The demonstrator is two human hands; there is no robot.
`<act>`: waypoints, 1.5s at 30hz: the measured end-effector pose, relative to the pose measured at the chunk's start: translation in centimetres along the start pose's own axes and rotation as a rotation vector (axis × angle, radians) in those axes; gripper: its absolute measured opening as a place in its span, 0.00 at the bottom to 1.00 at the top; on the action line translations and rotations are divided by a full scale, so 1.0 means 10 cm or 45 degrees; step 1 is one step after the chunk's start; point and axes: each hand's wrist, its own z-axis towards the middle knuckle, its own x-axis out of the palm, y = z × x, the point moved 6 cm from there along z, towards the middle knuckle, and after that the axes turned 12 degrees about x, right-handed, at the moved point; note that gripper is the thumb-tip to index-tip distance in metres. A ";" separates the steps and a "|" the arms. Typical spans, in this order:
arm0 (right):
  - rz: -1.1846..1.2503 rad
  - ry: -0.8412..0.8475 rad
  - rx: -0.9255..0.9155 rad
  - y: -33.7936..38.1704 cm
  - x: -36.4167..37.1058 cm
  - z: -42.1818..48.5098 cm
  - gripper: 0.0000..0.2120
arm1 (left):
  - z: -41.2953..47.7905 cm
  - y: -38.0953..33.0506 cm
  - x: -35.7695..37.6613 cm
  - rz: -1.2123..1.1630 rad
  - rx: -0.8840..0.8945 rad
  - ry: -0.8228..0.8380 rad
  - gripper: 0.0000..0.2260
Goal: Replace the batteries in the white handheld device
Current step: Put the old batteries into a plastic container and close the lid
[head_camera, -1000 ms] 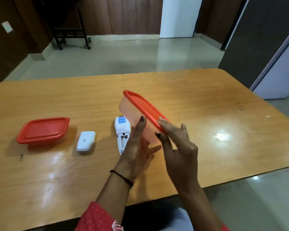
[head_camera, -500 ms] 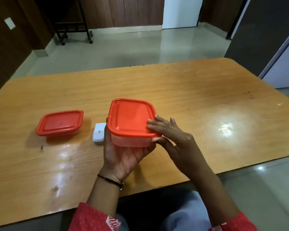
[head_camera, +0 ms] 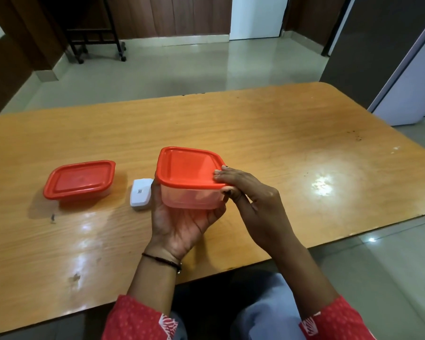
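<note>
**A:** Progress?

**B:** Early, probably. The left hand (head_camera: 179,217) is cupping the clear container (head_camera: 189,198) from beneath, fingers curling round its base. The right hand (head_camera: 250,192) is pinching the red lid (head_camera: 184,168) at its right corner, fingers on top, thumb under the rim. The lid isn't off yet, and no batteries are showing.

**A:** And the device?

**B:** The white handheld device isn't showing anywhere, possibly hiding behind the container. A small white piece (head_camera: 140,194), maybe its cover, is lying just beside the left hand, toward the table's near edge. So the swap and closing up are looking undone.

**A:** Surface, room?

**B:** The wooden table (head_camera: 280,133) is glossy and throwing glare. A second red-lidded box (head_camera: 80,179) is sitting closed toward the left edge. Beyond it there's a tiled floor, wood panelling and a black wheeled stand (head_camera: 96,42).
</note>
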 end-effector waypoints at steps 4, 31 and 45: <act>0.025 -0.040 0.031 0.00 -0.01 0.00 0.13 | 0.00 0.02 0.00 0.049 0.041 -0.065 0.41; -0.191 -0.171 -0.370 0.19 0.15 -0.07 0.11 | -0.05 -0.04 0.25 -0.006 0.005 -0.161 0.41; 0.309 -0.726 0.182 0.10 -0.55 0.40 0.10 | -0.11 0.09 0.21 -0.039 -0.082 -0.196 0.29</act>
